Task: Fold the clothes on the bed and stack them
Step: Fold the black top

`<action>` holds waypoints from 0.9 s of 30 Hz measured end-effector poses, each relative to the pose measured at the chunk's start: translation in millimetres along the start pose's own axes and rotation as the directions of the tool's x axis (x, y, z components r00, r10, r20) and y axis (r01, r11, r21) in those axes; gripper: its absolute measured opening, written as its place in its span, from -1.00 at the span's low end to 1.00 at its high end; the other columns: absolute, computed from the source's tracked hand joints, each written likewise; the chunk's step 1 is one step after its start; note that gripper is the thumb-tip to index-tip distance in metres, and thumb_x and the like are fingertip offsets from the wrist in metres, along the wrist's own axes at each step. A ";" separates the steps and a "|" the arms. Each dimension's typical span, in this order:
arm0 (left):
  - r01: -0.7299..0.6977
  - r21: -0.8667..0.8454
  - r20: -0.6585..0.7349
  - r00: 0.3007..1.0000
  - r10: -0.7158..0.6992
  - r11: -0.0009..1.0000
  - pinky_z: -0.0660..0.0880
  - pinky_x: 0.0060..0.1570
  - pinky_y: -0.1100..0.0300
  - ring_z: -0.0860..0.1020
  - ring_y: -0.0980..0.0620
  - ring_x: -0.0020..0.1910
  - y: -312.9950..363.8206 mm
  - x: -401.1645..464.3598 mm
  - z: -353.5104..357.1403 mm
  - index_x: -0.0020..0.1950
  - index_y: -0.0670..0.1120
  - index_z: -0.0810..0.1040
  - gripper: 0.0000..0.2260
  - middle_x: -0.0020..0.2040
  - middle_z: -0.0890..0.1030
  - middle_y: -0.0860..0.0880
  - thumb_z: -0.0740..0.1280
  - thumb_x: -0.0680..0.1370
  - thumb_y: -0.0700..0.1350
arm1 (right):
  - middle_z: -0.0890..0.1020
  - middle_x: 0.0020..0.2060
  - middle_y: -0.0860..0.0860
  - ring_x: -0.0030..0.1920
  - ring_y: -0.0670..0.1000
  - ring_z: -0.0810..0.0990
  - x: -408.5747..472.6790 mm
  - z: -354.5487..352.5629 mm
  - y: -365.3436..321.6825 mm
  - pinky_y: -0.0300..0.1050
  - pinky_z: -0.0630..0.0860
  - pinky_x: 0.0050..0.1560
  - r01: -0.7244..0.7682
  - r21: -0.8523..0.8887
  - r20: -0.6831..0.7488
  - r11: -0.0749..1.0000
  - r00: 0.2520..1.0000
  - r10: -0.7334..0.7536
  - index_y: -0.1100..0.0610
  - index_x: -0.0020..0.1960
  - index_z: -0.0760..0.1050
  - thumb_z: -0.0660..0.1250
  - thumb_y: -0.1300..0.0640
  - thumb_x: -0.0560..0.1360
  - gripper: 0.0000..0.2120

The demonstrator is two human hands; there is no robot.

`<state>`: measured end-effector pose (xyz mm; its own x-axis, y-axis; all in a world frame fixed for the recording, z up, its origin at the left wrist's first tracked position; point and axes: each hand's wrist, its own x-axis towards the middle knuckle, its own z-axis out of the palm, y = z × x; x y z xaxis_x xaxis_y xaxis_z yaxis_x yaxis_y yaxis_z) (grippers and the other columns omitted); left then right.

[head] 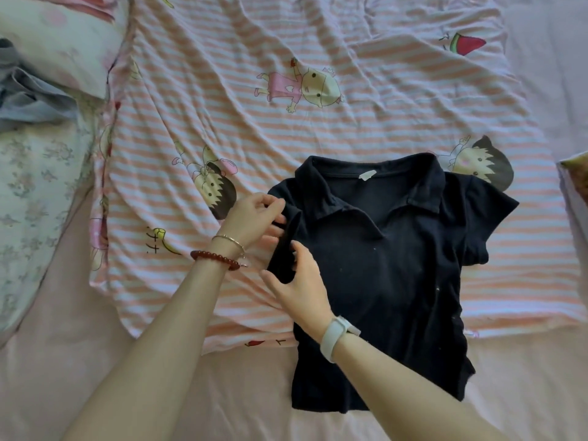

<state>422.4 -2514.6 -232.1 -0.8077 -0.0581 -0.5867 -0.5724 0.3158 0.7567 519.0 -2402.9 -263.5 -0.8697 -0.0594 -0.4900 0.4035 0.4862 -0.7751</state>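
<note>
Two bare forearms are seen at the bottom of the frame. The black polo shirt (381, 281) is spread front-up on the bed (95, 361), centre right. Its sleeve is being turned inward, pinched by the left hand (254, 218) and right hand (302, 288). Folding is judged barely begun; no stack is seen.

I am seeing little that reads as text. On the striped sheet (318, 128), near its left edge, short dark handwritten marks (152, 248) are showing beside a yellow drawing; I am not making them out as words. The white neck tag (366, 175) on the black polo shirt (397, 281) is showing no legible print.
</note>
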 end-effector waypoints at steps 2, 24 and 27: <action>0.086 -0.096 0.171 0.983 -0.069 0.992 0.58 -0.36 0.25 0.64 0.08 -0.35 5.7 3.5 -1.6 0.06 -0.13 0.51 -0.84 -0.17 0.64 -0.06 0.18 0.61 -0.11 | 0.35 0.32 -0.07 0.34 -0.05 0.28 2.9 9.7 -6.5 -0.07 0.36 0.28 -0.118 0.000 -0.097 0.993 0.988 0.118 0.06 0.43 0.17 0.34 -0.11 0.43 -0.33; -0.545 0.777 0.276 0.744 0.608 0.316 0.31 -0.29 0.13 0.56 -0.17 -0.17 14.8 49.1 29.4 0.08 -0.04 0.54 -0.77 -0.18 0.62 -0.10 0.23 0.57 0.06 | 0.50 -0.34 -0.11 -0.30 -0.08 0.50 -2.4 -26.5 23.7 -0.21 0.44 -0.23 -0.079 0.200 -0.408 0.977 0.900 0.156 0.06 -0.01 0.38 0.16 0.10 0.59 -0.94; -0.621 0.762 0.342 0.628 0.699 0.184 0.34 -0.40 0.13 0.56 -0.16 -0.32 18.9 46.6 41.6 -0.12 -0.13 0.61 -0.79 -0.35 0.58 -0.16 0.37 0.49 0.01 | 0.53 -0.34 -0.05 -0.27 0.03 0.53 -2.1 -30.5 33.1 -0.07 0.44 -0.21 -0.151 0.072 -0.421 0.986 0.892 0.167 0.09 0.04 0.38 0.13 0.05 0.60 -0.86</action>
<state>379.8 -2471.9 -257.1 -0.8588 0.5085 0.0620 0.5037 0.8161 0.2835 525.5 -2360.0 -276.0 -0.8275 0.3952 -0.3987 0.5497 0.4260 -0.7186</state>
